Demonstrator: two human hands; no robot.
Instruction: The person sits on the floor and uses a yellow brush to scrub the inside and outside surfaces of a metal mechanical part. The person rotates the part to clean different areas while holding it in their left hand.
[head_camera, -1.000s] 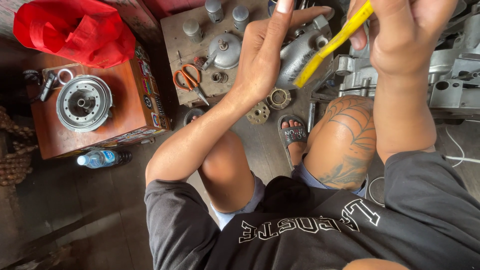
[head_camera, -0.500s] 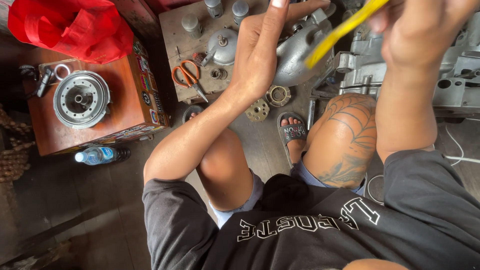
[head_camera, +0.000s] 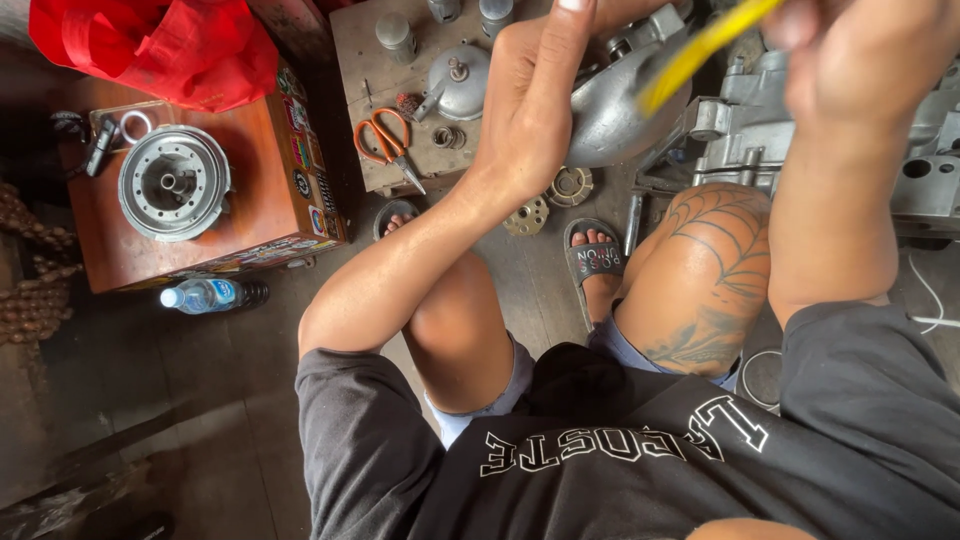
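My left hand (head_camera: 530, 95) grips a grey cast-metal engine cover (head_camera: 620, 110) held up over my knees; my fingers wrap its far side and are partly hidden. My right hand (head_camera: 865, 70) is shut on a yellow-handled tool (head_camera: 700, 45), blurred, whose lower end rests against the cover's upper right edge. The tool's tip cannot be made out.
A wooden board (head_camera: 350, 60) holds orange-handled scissors (head_camera: 385, 140), a metal dome part (head_camera: 460, 80) and small cylinders. A wooden box (head_camera: 260, 200) carries a round metal hub (head_camera: 175, 180); a red bag (head_camera: 150, 45) lies behind. A water bottle (head_camera: 205, 295) lies on the floor. An engine casing (head_camera: 760, 130) stands at right.
My right hand and the yellow tool have risen toward the top edge and blurred. The view has shifted slightly; the left hand keeps its hold on the cover.
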